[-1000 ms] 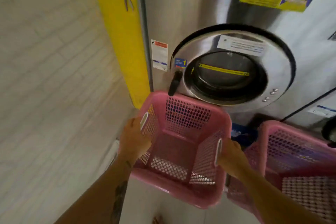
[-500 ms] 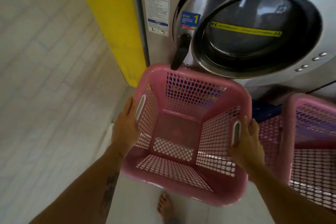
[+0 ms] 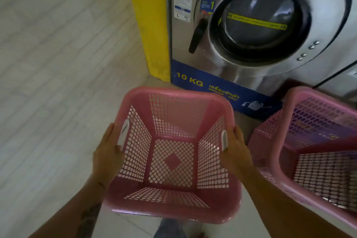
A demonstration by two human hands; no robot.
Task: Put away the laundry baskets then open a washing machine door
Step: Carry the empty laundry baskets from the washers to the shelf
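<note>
An empty pink mesh laundry basket (image 3: 173,98) sits low in the middle of the view, gripped at both side handles. My left hand (image 3: 108,152) clasps its left handle and my right hand (image 3: 235,150) clasps its right handle. A second pink basket (image 3: 289,141) stands just to the right, almost touching the first. Behind them is a steel washing machine (image 3: 181,48) with its round door (image 3: 257,23) closed and a black door handle (image 3: 197,36) on the door's left side.
A yellow panel (image 3: 150,25) runs along the machine's left edge. A pale tiled wall (image 3: 58,63) fills the left side. The machine's blue base strip (image 3: 193,81) reads 10 KG. Light floor shows below the basket, with my leg at the bottom edge.
The basket I hold has come down from in front of the door to near the floor, below the blue base strip. My view has tilted down and both hands keep their grip.
</note>
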